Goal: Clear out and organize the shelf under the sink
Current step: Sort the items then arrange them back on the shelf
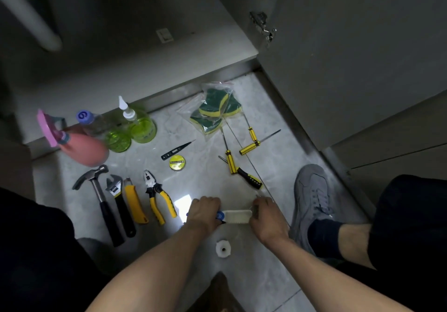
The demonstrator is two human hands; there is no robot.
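Low over the marble floor, my left hand (204, 211) grips the blue end of a small white roller (236, 215). My right hand (266, 217) holds the roller's other end, fingers curled on it. Between both hands the white fluffy sleeve lies level. The open cabinet shelf (135, 28) under the sink is dark and bare at the top. Laid out on the floor are a hammer (99, 190), a wrench (118, 198), a yellow utility knife (135, 203), pliers (158, 197) and several yellow-handled screwdrivers (242, 152).
A pink spray bottle (77, 142), a clear bottle (90, 120) and green bottles (140, 125) stand by the cabinet edge. A bag of sponges (215, 111), a yellow tin (177, 162), a black tester pen (177, 150) and a white tape roll (223, 249) lie nearby. My grey shoe (312, 203) is at right; the cabinet door (350, 45) stands open.
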